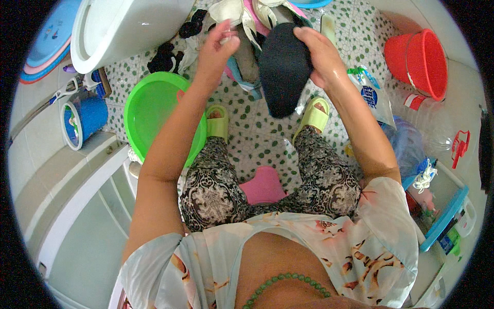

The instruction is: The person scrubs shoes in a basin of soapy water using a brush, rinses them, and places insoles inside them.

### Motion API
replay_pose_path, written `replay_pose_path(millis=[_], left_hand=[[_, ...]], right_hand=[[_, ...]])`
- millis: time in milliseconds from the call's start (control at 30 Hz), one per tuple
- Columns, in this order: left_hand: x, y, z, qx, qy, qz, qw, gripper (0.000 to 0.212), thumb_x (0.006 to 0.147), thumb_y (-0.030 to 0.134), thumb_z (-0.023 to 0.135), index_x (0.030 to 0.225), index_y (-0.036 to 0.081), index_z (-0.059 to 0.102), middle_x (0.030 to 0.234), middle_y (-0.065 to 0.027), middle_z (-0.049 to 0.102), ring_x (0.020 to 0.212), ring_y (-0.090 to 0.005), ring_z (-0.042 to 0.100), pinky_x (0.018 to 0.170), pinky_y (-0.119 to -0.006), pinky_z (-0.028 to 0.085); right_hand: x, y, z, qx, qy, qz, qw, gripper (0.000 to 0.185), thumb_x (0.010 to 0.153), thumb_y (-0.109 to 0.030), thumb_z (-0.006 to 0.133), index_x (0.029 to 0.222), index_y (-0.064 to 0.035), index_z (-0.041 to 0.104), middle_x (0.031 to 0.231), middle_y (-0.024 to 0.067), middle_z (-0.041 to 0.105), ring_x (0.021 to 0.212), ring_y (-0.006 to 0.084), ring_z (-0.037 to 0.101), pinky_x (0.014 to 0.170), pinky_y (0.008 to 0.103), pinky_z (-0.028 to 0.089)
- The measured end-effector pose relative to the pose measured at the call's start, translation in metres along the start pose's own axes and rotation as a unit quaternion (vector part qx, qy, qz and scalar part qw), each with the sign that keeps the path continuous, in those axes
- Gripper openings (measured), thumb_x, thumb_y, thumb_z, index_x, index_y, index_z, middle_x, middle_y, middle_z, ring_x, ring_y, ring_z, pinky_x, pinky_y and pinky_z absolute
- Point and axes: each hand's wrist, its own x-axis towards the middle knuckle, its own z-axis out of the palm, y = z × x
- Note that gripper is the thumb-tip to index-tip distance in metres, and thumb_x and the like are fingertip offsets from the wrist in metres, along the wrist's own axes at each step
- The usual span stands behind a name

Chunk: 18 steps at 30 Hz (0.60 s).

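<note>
My right hand (324, 56) grips the upper edge of a black shoe insole (285, 71), which hangs over the tiled floor between my feet. To its left my left hand (222, 46) is raised with fingers bent; whether something small is between them I cannot tell. Behind the insole lie shoes with white and pink parts (259, 19), partly hidden by it. Black and white cloth items (162, 58), perhaps socks, lie on the floor left of my left hand.
A green basin (154, 112) stands by my left foot. On the right are a red bucket (432, 63), a printed plastic bag (370, 92) and a large clear bottle (432, 119). A blue bin (92, 116) stands far left. A pink stool (264, 185) shows between my legs.
</note>
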Motion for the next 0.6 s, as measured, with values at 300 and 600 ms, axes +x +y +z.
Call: replay_pose_path(millis=[300,600], left_hand=[[-0.022,0.03,0.037,-0.33,0.006,-0.206,0.921,0.025,0.086,0.009,0.052,0.11,0.002,0.052,0.103,-0.0111,0.06,0.096,-0.0243,0.059,0.085,-0.039,0.049],[-0.014,0.007,0.027,-0.438,0.183,-0.324,0.818,0.026,0.087,0.011,0.045,0.11,0.001,0.051,0.109,-0.0168,0.058,0.097,-0.034,0.057,0.091,-0.05,0.043]], right_hand=[[0.031,0.02,0.019,-0.233,-0.038,-0.141,0.962,0.038,0.085,-0.029,0.06,0.111,-0.0027,0.054,0.096,0.0077,0.06,0.091,0.0159,0.057,0.081,0.0289,0.045],[-0.015,0.061,0.023,-0.65,-0.07,-0.271,0.706,0.064,0.06,-0.023,0.076,0.112,-0.0078,0.043,0.113,0.0192,0.046,0.1,0.0369,0.05,0.081,0.0438,0.046]])
